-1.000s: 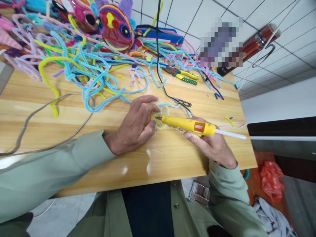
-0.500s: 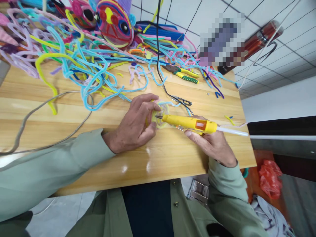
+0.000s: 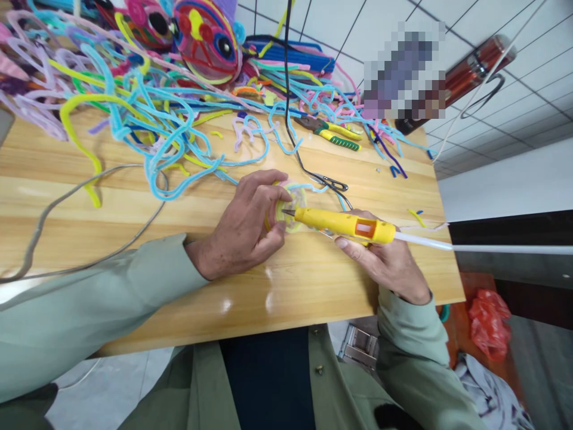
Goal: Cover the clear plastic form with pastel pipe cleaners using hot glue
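Note:
My right hand (image 3: 385,257) is wrapped round a yellow hot glue gun (image 3: 331,220), with a white glue stick (image 3: 423,240) poking out of its back end. The gun's metal nozzle points left, over a small round clear piece (image 3: 296,194) edged with yellow and pink pipe cleaner. My left hand (image 3: 250,221) grips that piece by its left side, thumb below and fingers above, hiding part of it. Whether the nozzle touches the piece, I cannot tell. A light blue pipe cleaner (image 3: 316,189) runs off from its top.
Tangled pipe cleaners (image 3: 179,131) cover the back of the wooden table (image 3: 188,316). Pliers (image 3: 333,132) and small snips (image 3: 331,181) lie beyond my hands. A colourful fish-like figure (image 3: 208,42) stands behind. A black cord (image 3: 287,77) hangs down; a grey cable (image 3: 67,200) loops at left.
Both hands, the glue gun and the round piece look almost unmoved. The view has shifted very slightly.

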Demonstrator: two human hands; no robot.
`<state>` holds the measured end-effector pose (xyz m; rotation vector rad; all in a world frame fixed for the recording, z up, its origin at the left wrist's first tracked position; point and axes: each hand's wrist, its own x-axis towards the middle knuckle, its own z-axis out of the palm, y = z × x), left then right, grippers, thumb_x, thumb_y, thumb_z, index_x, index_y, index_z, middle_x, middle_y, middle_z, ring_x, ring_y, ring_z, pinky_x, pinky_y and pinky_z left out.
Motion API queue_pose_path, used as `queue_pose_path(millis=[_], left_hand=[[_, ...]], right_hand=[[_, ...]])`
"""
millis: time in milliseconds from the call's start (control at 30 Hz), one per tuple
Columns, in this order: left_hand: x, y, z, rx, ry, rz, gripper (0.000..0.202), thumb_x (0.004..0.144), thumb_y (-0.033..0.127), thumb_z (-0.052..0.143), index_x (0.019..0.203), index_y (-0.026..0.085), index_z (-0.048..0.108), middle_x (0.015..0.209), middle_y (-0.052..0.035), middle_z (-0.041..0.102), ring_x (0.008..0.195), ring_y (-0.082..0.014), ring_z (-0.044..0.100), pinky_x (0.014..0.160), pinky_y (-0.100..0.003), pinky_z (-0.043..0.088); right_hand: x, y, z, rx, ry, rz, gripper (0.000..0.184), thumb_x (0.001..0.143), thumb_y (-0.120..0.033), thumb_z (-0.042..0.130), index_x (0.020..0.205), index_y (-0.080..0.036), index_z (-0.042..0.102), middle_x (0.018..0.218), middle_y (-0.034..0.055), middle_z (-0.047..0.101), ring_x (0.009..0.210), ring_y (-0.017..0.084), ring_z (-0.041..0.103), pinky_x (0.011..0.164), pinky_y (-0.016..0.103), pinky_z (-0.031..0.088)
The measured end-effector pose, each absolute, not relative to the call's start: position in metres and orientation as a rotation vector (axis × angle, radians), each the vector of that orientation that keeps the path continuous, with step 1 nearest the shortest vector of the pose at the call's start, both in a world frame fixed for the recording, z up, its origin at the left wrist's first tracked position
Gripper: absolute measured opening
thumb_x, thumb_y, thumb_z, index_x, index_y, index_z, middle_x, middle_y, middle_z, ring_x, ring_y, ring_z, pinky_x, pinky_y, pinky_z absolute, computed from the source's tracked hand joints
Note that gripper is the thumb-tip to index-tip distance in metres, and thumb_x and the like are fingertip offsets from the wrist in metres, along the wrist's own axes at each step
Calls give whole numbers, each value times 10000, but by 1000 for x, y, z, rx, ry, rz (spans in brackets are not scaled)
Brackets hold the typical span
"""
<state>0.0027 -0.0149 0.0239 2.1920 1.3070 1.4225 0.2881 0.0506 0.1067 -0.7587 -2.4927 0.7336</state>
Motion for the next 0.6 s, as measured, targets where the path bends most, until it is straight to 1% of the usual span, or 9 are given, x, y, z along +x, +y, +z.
queue_pose_path(millis=[133,300,400,467,600], left_hand=[[4,-16,24,2163,1298,1449,388,1040,180,615,1396,271,490,1522,-198,591,1504,-369,578,1232,-654,545],[4,-17,25,2183,1302,1426,421,1035,175,618,1413,286,469,1540,-193,589,1503,-363,581,1228,-669,559],[4,-17,26,2161,1313,1413,446,1028,159,613,1418,306,454,1544,-194,586,1508,-366,575,1230,-683,555],[4,-17,27,2169,1306,1393,448,1025,158,620,1416,299,452,1549,-198,582,1516,-375,572,1233,-686,551],[4,-17,27,2175,1304,1414,436,1010,148,625,1399,269,470,1543,-188,584,1506,-358,584,1260,-627,541]], right_hand=[[289,51,107,-757,-2499,728,125,1106,-321,722,1175,-251,798,1186,87,862,1013,264,843,901,375,702],[290,51,105,-757,-2506,738,158,1108,-291,717,1249,-252,776,1219,82,851,1057,256,839,932,361,686],[292,51,105,-764,-2502,753,156,1103,-301,725,1239,-255,786,1219,79,852,1052,260,839,926,365,687],[292,51,105,-768,-2491,763,152,1102,-307,728,1228,-256,795,1212,77,855,1049,261,840,925,366,688],[292,52,106,-743,-2488,766,146,1100,-297,727,1222,-254,796,1208,76,859,1058,258,843,928,356,691]])
